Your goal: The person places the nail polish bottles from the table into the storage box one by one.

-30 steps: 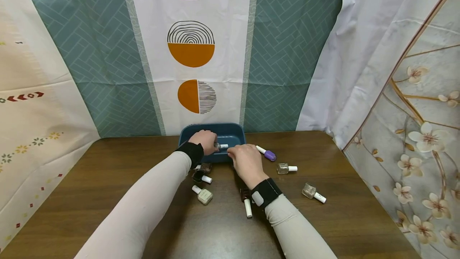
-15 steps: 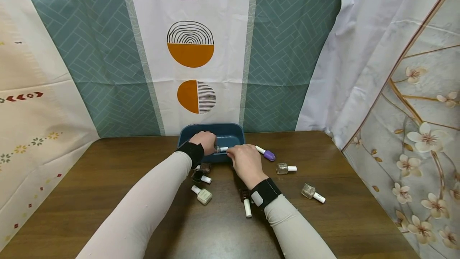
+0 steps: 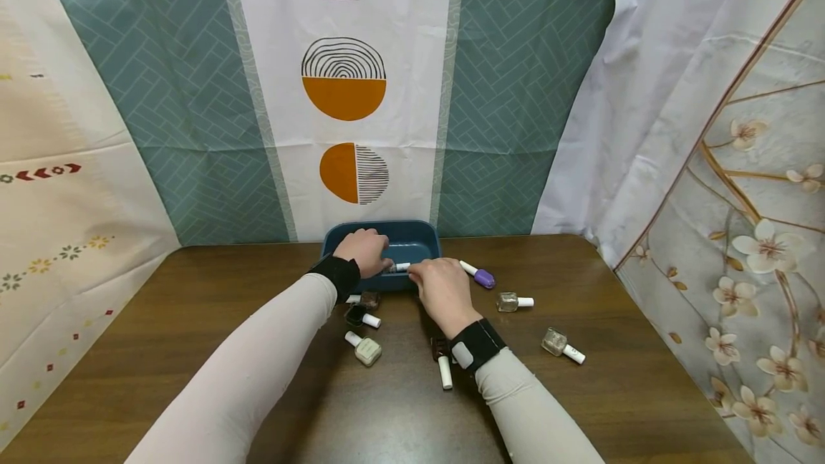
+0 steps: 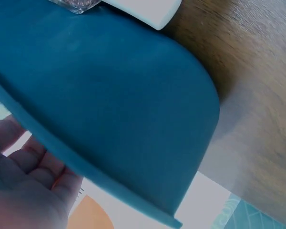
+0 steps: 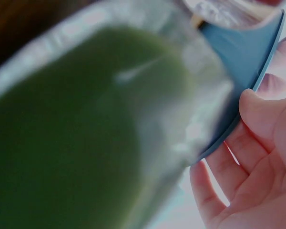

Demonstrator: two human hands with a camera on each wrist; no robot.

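Left hand (image 3: 362,252) has been eased off toward 10 o'clock, fingers loose, no grip to be seen. White-capped bottle (image 3: 402,267) can be seen lying inside the blue bin (image 3: 419,240), toward its 5 o'clock, so that one's probably been placed. Bin's edge is pinched at 4 o'clock by the right hand (image 3: 443,288).
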